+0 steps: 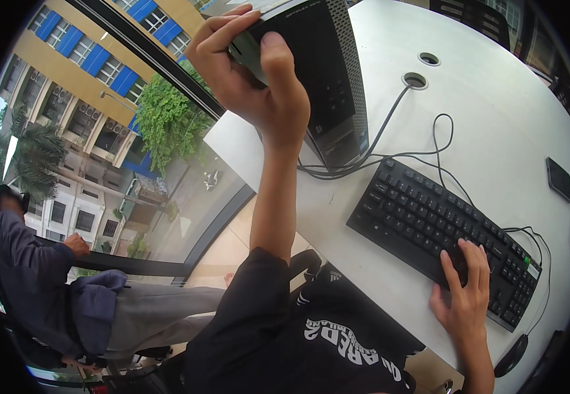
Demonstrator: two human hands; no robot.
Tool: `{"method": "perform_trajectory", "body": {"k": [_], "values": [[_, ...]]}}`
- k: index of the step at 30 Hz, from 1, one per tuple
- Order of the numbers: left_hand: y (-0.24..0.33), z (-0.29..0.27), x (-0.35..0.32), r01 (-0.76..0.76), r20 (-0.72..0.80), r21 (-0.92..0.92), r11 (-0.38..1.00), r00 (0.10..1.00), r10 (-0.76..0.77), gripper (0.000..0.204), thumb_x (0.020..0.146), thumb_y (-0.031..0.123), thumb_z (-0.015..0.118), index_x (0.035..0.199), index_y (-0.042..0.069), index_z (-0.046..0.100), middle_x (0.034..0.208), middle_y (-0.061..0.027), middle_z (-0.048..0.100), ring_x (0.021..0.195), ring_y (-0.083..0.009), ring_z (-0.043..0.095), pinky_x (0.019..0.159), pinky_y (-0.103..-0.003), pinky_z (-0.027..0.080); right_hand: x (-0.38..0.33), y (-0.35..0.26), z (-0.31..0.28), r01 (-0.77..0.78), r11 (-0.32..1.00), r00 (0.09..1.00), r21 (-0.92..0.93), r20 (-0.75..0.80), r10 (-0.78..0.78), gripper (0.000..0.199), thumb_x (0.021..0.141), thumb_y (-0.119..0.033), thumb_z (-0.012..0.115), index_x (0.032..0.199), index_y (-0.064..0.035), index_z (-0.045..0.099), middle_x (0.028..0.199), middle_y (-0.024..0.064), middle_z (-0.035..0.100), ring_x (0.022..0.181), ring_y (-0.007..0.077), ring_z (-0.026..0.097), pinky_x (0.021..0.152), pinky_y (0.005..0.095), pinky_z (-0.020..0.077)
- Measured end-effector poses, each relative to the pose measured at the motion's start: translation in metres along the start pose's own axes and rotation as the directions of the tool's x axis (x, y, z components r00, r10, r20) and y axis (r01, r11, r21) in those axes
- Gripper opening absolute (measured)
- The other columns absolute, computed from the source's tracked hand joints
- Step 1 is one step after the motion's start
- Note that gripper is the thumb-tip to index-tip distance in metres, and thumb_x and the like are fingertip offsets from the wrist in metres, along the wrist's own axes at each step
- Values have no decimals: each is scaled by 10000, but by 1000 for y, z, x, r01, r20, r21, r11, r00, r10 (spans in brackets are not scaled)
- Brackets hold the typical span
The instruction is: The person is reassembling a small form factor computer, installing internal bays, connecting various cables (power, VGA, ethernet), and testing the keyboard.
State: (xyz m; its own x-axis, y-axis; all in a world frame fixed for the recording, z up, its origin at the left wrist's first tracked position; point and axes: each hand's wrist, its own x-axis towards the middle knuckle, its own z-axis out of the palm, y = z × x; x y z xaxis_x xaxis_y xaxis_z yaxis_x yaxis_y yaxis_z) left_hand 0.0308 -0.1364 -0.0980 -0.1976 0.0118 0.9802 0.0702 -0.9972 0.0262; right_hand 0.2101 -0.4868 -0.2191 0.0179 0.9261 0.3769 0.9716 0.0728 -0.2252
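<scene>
A black desktop computer tower point(329, 85) stands upright on the white table, its side perforated with small holes. My left hand point(252, 79) is raised to its upper left edge, thumb against the front face and fingers curled round the side; part of the grip is hidden. A black keyboard point(396, 210) lies at an angle on the table to the right of the tower. Over its right half rests my right hand point(465, 289), fingers apart and touching the keys, holding nothing. Just beyond the keyboard's near right corner sits a black computer mouse point(512, 356).
Black cables point(390, 131) loop between tower, keyboard and a round hole point(415, 81) in the white table point(501, 125). A phone point(559, 178) lies near the right edge. At left, another person point(55, 282) in a dark top is beside a large window.
</scene>
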Motion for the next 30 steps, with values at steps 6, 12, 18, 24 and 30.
{"method": "perform_trajectory", "body": {"k": [6,12,18,24,30], "values": [[4,5,-1,41,-32,-99,994,998,-45,217,897,-13,536,1105,-64,572,1146,-168,612,973,-176,655,746,-237,570,-2,3,4,-3,1000,999,18,47,2,682,685,-68,738,1358,-69,622,1497,215,515,1400,414,478,1174,614,363],[-9,12,-7,61,-139,-70,996,988,-71,233,905,50,580,1114,-52,596,1165,-171,593,1059,-221,628,903,-332,514,-1,2,3,-19,1000,998,-2,53,19,671,683,-61,733,1347,-78,634,1503,205,515,1414,408,465,1189,620,336],[-3,-2,0,-13,-5,48,999,1000,14,213,878,27,514,1062,-45,592,1130,-167,557,1114,-257,592,1046,-425,456,0,0,2,-21,999,999,-36,38,22,672,691,-66,725,1357,-90,636,1509,207,507,1416,409,457,1190,626,327],[-2,-4,-1,20,-8,-12,1000,1000,-20,214,896,5,541,1093,-53,599,1152,-153,570,1050,-209,626,911,-333,513,0,-1,3,-8,1000,1000,-27,18,8,664,701,-62,722,1359,-89,635,1516,211,499,1418,411,456,1194,629,313],[4,0,-1,-2,-26,-25,1000,1000,1,188,915,-14,555,1087,-57,617,1140,-130,580,969,-162,665,789,-243,573,-3,0,3,27,999,999,-18,23,-26,655,713,-46,719,1360,-63,622,1510,199,510,1416,394,469,1197,620,311]]}}
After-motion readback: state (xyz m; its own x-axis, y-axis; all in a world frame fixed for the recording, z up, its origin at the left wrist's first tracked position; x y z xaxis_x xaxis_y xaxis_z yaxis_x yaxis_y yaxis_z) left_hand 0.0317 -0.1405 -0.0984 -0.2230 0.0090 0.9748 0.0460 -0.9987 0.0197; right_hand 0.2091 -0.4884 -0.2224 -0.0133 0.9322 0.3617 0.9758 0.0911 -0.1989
